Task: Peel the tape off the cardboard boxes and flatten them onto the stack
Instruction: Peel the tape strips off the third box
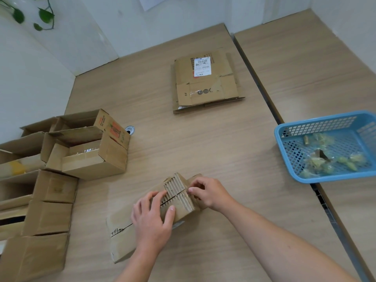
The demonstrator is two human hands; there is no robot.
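Cardboard boxes [55, 186] are waiting left; left hand [150, 218] is clamping the working box [122, 237] on the near table [203, 143], right hand [207, 192] is pinching its ribbed end. Yanking hard is risking more facing ripping off. Counting: at least five waiting, one in hand, one flat stack [205, 86], one blue basket [325, 147].

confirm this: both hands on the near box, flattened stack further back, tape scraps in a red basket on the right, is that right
Not quite: the head view shows a blue basket, not red. Otherwise yes: left hand and right hand on the near box, flattened stack further back, tape scraps in the basket on the right.
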